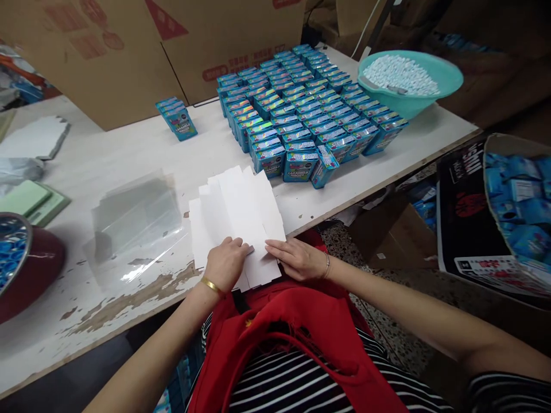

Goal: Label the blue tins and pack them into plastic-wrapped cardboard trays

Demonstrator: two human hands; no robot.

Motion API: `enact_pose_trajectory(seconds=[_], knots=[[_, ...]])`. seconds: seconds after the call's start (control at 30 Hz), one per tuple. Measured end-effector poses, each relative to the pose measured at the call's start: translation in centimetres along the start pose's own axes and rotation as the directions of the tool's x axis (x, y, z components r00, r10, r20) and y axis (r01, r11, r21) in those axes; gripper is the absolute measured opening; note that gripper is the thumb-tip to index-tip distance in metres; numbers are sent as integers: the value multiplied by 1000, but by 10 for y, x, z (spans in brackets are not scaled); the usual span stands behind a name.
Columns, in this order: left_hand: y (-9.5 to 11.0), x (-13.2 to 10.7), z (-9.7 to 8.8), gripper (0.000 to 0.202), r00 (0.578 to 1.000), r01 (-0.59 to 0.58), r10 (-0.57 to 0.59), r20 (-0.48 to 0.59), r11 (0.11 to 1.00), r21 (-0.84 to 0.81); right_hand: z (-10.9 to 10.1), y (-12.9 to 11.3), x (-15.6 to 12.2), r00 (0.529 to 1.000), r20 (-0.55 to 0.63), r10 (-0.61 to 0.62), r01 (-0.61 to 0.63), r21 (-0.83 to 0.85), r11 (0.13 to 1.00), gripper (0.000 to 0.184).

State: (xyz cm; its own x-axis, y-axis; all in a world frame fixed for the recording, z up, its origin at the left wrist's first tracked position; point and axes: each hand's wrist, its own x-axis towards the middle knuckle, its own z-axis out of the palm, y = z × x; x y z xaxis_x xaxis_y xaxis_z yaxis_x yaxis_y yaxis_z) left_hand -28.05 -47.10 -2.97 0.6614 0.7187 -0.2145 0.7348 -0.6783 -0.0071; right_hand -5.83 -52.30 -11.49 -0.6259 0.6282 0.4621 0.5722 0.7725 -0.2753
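Note:
A sheet of white cardboard (241, 198) with stepped, notched edges lies at the table's front edge, close to my body. Pressing on its lower part is my left hand (226, 261), its fingers curled in. A small greyish end shows beside those fingers; I cannot make out what it is. My right hand (301, 258) rests at the cardboard's right edge, fingers stretched out flat on it and the thumb hidden. To the left of the cardboard lie clear plastic sheets (133, 223).
Rows of blue candy boxes (301, 115) stand behind the cardboard, and a small group of blue boxes (178, 120) stands apart. A turquoise basin (422, 103) holds pale pieces. A dark red pot (43, 269) and green box (54, 203) sit left. Large cartons (129, 63) back the table.

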Motion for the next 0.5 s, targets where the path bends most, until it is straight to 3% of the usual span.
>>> enact_pose_trajectory(seconds=[0.07, 0.13, 0.3, 0.43, 0.5], knots=[[1, 0, -1, 25, 1000, -15, 15, -21, 1000, 0, -2, -1, -3, 998, 63, 4, -5, 19, 1000, 67], [2, 0, -1, 26, 999, -23, 23, -28, 1000, -1, 0, -3, -3, 997, 67, 24, -24, 2, 1000, 66], [-2, 0, 0, 25, 997, -70, 69, -21, 997, -32, 7, -6, 12, 993, -60, 97, -96, 18, 995, 39], [-14, -2, 4, 43, 952, -282, 233, -198, 920, -273, 3, -5, 28, 964, -162, 213, -201, 88, 976, 32], [-18, -1, 6, 41, 935, -329, 250, -253, 877, -349, 3, -6, 34, 943, -194, 271, -250, 125, 960, 33]])
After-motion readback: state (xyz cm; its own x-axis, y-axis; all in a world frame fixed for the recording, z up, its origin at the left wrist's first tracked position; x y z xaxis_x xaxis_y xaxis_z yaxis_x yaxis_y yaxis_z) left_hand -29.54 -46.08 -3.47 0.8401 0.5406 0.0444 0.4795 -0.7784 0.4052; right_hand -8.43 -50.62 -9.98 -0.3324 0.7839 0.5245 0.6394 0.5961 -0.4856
